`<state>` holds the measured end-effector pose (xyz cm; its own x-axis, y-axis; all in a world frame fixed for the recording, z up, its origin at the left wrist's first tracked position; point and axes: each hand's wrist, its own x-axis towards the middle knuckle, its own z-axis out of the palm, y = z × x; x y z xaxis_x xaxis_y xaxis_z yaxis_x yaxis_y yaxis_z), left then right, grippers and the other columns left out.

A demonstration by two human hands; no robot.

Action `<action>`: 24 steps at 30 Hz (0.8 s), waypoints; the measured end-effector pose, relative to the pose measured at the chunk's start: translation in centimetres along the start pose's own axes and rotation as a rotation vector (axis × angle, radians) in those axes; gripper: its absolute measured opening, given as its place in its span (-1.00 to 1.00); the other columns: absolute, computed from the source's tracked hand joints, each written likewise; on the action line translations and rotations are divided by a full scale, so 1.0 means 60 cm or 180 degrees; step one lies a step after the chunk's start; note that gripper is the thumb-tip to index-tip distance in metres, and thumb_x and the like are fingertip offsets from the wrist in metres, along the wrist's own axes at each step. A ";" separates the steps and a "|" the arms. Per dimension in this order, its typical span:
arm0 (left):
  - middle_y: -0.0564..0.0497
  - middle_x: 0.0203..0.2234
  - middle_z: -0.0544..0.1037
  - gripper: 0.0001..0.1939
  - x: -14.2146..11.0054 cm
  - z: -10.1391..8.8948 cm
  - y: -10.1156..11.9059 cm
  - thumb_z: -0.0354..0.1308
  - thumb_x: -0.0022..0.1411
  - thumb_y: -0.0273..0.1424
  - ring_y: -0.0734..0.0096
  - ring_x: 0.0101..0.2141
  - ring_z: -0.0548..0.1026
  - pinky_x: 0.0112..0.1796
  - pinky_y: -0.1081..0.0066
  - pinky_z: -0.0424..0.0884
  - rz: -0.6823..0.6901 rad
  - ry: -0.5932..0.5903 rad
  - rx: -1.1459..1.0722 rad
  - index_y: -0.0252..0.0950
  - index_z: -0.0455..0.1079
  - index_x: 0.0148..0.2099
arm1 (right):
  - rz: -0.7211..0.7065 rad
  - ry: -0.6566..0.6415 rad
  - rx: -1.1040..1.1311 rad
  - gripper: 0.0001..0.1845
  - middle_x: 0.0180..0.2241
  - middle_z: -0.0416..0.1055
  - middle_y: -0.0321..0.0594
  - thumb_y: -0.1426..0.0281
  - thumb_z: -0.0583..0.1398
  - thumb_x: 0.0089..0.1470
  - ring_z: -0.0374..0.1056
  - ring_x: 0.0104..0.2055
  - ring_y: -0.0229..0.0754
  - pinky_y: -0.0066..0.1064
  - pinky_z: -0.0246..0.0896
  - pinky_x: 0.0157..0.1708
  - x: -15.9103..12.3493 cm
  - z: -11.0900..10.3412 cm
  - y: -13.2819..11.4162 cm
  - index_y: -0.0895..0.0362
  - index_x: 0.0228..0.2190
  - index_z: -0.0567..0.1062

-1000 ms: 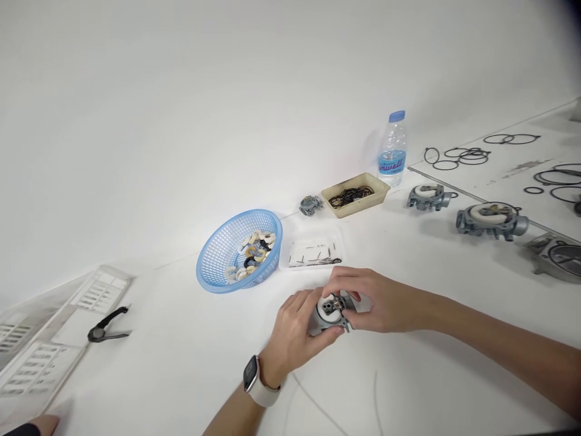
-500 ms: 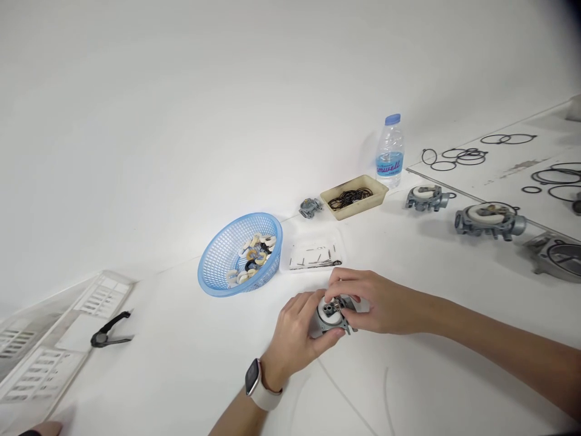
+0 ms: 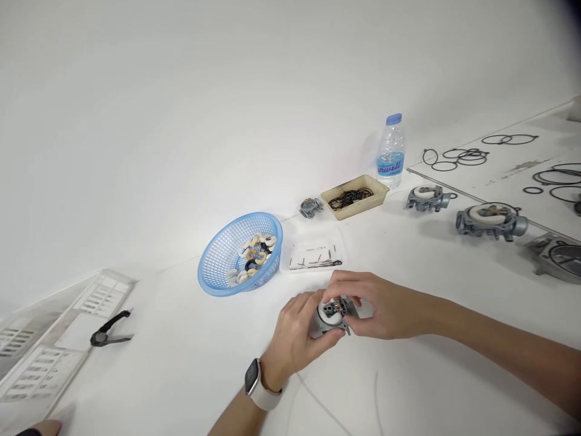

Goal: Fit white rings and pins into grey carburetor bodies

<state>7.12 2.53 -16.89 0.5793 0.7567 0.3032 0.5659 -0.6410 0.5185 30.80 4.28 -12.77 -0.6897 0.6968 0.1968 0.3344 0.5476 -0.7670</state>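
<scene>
On the table [image 3: 181, 369], the left hand [image 3: 295, 336] clasps an uncovered carburetor [image 3: 325, 327], float [image 3: 333, 319] inside; the right hand [image 3: 384, 303] has half-closed fingers at it, grip unclear.

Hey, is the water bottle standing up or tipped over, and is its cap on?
Upright, cap on: the bottle stands on its base, with the blue cap seated on its neck.
</scene>
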 end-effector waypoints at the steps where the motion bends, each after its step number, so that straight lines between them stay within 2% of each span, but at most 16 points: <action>1: -0.08 -0.09 0.56 -0.54 0.000 0.000 0.000 0.20 0.36 -0.10 0.13 -0.14 0.52 -0.14 0.17 0.46 0.0001 -0.0002 0.0003 -0.18 0.32 0.19 | -0.0002 -0.0009 -0.0010 -0.58 -0.23 0.37 -0.30 0.60 0.19 0.01 0.28 -0.34 -0.28 -0.45 0.23 -0.36 0.000 0.000 0.000 0.01 -0.10 0.52; 9: -0.11 -0.05 0.55 -0.43 -0.004 0.004 -0.006 0.20 0.36 -0.11 0.12 -0.12 0.52 -0.13 0.17 0.48 0.0065 0.0076 0.0060 -0.18 0.23 0.31 | 0.0049 0.0147 -0.0199 -0.54 -0.19 0.38 -0.28 0.60 0.15 0.06 0.30 -0.34 -0.27 -0.42 0.23 -0.36 0.003 0.005 0.005 -0.01 -0.03 0.51; 16: -0.10 -0.08 0.55 -0.45 -0.002 0.002 -0.005 0.20 0.35 -0.08 0.12 -0.13 0.52 -0.13 0.17 0.46 0.0027 0.0021 -0.0006 -0.19 0.28 0.27 | 0.0146 0.0114 -0.0177 -0.62 -0.24 0.38 -0.29 0.58 0.15 0.08 0.29 -0.36 -0.26 -0.45 0.22 -0.40 0.003 0.003 -0.002 0.02 -0.09 0.52; 24: -0.08 -0.07 0.55 -0.53 -0.001 0.000 -0.001 0.20 0.35 -0.10 0.13 -0.12 0.51 -0.12 0.18 0.45 -0.0017 -0.0030 -0.0018 -0.17 0.31 0.21 | 0.0164 -0.0043 -0.0061 -0.57 -0.26 0.39 -0.29 0.57 0.19 0.06 0.28 -0.36 -0.27 -0.45 0.24 -0.37 0.001 -0.004 -0.008 0.01 -0.03 0.52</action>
<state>7.04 2.53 -16.98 0.5818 0.7588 0.2929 0.5657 -0.6362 0.5245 30.76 4.18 -12.25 -0.6799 0.7180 0.1489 0.3818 0.5201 -0.7640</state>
